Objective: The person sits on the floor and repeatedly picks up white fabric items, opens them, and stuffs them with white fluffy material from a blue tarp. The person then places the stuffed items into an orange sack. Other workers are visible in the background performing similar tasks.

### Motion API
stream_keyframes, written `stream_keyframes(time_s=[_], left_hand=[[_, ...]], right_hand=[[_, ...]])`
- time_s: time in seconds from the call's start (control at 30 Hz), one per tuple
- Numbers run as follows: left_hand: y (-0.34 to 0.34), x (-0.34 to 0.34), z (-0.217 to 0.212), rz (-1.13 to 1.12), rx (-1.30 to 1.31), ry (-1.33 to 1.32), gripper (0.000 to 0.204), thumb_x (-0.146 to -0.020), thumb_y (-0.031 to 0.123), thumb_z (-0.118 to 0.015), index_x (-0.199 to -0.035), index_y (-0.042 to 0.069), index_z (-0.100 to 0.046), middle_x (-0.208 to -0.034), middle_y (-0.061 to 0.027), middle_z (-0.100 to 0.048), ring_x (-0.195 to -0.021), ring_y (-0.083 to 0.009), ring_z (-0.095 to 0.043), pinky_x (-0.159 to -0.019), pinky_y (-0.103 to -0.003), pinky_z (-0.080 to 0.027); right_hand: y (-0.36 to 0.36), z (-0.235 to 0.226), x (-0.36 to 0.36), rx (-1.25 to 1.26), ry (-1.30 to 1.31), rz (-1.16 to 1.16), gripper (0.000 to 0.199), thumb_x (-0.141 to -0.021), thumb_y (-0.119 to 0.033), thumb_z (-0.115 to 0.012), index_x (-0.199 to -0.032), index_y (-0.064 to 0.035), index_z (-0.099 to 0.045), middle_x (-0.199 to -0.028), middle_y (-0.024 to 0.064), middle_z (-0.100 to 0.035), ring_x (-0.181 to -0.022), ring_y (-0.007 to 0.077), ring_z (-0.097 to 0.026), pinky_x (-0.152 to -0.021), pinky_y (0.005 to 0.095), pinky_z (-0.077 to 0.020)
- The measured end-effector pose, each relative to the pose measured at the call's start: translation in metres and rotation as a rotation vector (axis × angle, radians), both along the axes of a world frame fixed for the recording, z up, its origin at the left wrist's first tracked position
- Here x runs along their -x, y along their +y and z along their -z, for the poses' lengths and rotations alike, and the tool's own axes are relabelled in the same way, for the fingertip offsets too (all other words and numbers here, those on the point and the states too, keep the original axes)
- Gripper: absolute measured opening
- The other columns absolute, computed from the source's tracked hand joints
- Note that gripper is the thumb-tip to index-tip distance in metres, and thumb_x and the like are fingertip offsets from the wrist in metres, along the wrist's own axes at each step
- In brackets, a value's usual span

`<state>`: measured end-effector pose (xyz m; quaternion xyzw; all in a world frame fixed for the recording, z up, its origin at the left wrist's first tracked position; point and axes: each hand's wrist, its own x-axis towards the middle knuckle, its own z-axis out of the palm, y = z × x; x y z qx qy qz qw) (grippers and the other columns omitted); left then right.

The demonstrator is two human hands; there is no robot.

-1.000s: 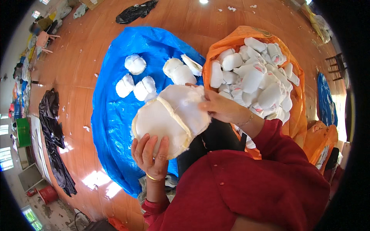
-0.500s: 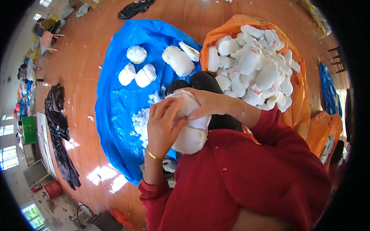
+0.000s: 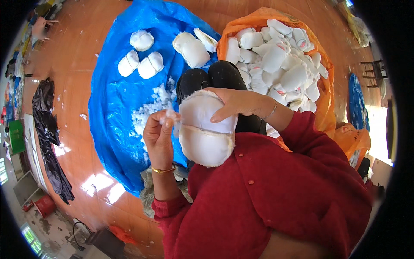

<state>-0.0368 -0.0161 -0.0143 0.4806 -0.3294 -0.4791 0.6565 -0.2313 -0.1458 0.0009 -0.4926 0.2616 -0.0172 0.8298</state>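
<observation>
What has just changed is the place of the left hand: it is now away from the white padded piece, at its left side, and its thumb and fingers are pinched together on a small tuft of white fluff. For the work in hand, I judge this means that holding the piece falls to the right hand alone, while the left attends to the fluff. The right hand grips the piece by its upper right edge, the thumb lying on its face; the other fingers are mostly hidden behind. The piece is in front of the red sweater, just below the black-clothed knees, with its cross seam well visible. The tuft is just beside its left edge; whether they touch, I cannot tell. In the frame of 0.5 s ago, the 2 hands met over the piece and the left fingers covered part of it; now that face is more uncovered. The loose fluff heap on the blue sheet is also less hidden by the left hand. The 3 small rounded pieces there keep the same arrangement.
</observation>
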Motion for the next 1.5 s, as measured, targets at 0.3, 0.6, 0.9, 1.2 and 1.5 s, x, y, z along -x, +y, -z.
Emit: stream_keyframes(time_s=[0.3, 0.6, 0.9, 1.2, 1.5], left_hand=[[-0.007, 0.017, -0.02, 0.078, 0.151, -1.072, 0.03, -0.07, -0.004, -0.067, -0.098, 0.005, -0.065, -0.094, -0.0087, -0.06, -0.083, -0.0271, -0.058, -0.069, -0.033, -0.049], [-0.018, 0.01, -0.003, 0.21, 0.338, -1.314, 0.022, -0.072, -0.001, -0.062, -0.092, 0.005, -0.059, -0.088, -0.0087, -0.057, -0.081, -0.0248, -0.056, -0.072, -0.033, -0.046], [0.002, 0.003, -0.007, 0.036, -0.105, -0.186, 0.01, -0.089, 0.004, -0.057, -0.095, 0.004, -0.05, -0.098, -0.0099, -0.058, -0.08, -0.0126, -0.056, -0.073, -0.027, -0.047], [-0.019, 0.006, -0.014, 0.181, 0.197, -1.145, 0.031, -0.068, -0.008, -0.063, -0.095, 0.006, -0.061, -0.09, -0.0107, -0.06, -0.081, -0.0296, -0.059, -0.073, -0.032, -0.049], [0.001, -0.009, -0.001, -0.138, -0.07, 0.102, 0.016, -0.09, 0.015, -0.057, -0.098, 0.002, -0.052, -0.091, -0.009, -0.058, -0.077, -0.0175, -0.057, -0.07, -0.031, -0.048]], right_hand=[[-0.005, 0.007, -0.012, 0.117, 0.051, -0.09, 0.081, -0.065, -0.021, -0.077, -0.132, -0.001, -0.037, -0.115, 0.0155, -0.055, -0.104, 0.0238, -0.055, -0.088, 0.0315, -0.0464], [-0.006, 0.01, -0.022, 0.215, 0.116, -0.196, 0.077, -0.066, -0.02, -0.075, -0.13, -0.0006, -0.038, -0.115, 0.0154, -0.055, -0.102, 0.0228, -0.056, -0.087, 0.0307, -0.0468], [-0.012, 0.007, -0.014, 0.021, 0.078, -0.095, 0.078, -0.067, -0.021, -0.077, -0.131, -0.0022, -0.037, -0.117, 0.013, -0.053, -0.109, 0.0219, -0.052, -0.091, 0.0327, -0.0448], [-0.012, 0.003, -0.024, 0.082, 0.104, -0.172, 0.08, -0.066, -0.021, -0.076, -0.132, -0.0015, -0.035, -0.117, 0.0141, -0.052, -0.108, 0.0219, -0.052, -0.093, 0.0317, -0.043], [-0.013, 0.005, -0.017, 0.019, 0.074, -0.101, 0.082, -0.067, -0.026, -0.077, -0.133, -0.0017, -0.035, -0.119, 0.0145, -0.051, -0.109, 0.0215, -0.051, -0.092, 0.0326, -0.043]])
